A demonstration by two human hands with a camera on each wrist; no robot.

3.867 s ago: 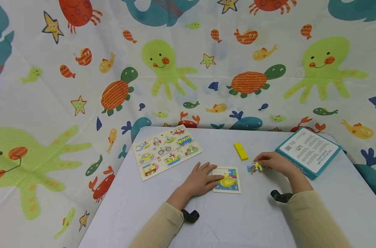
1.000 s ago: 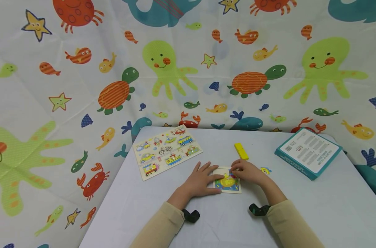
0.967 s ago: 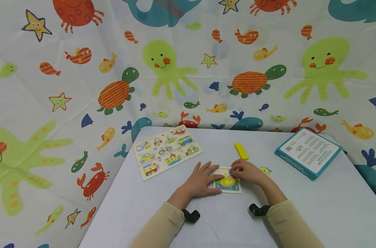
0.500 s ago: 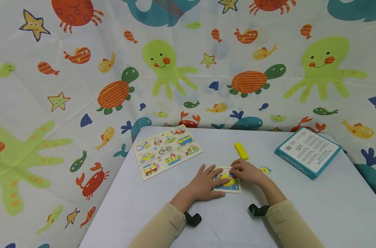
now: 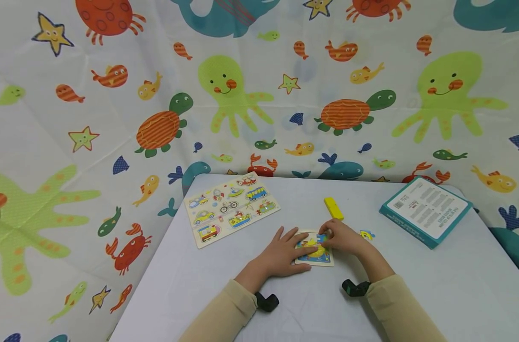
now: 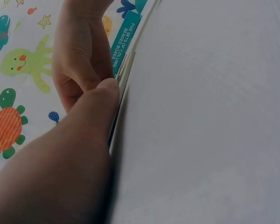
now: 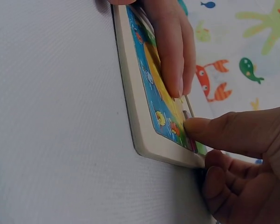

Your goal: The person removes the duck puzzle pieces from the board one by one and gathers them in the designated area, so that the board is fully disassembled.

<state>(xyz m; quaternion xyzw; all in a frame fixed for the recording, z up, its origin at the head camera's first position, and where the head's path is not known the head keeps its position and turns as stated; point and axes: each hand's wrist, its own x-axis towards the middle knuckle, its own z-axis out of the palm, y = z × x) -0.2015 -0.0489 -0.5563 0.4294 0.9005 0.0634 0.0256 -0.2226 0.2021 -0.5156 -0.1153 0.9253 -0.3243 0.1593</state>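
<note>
A small wooden jigsaw puzzle (image 5: 312,262) with a yellow picture on blue lies on the table in a pale frame. My left hand (image 5: 281,256) rests on its left side, fingers spread, the longer ones lying over the picture. At the upper right corner, my right hand (image 5: 338,236) has thumb and index finger bent together over a puzzle piece. Seen from the right wrist, the right thumb (image 7: 224,133) presses the piece's edge, its other fingers curled beside the frame. A loose yellow-and-blue puzzle piece (image 5: 367,234) lies just right of that hand.
A yellow block (image 5: 333,208) lies behind the right hand. Further left is a wooden vehicle peg board (image 5: 231,207); a teal box (image 5: 426,210) lies at the back right. A sea-animal cloth (image 5: 259,118) hangs behind the white table (image 5: 311,308).
The right hand has come left from the loose pieces to the puzzle's upper right corner, where its finger and thumb have shifted slightly. The left hand has slid slightly right and nearer the body.
</note>
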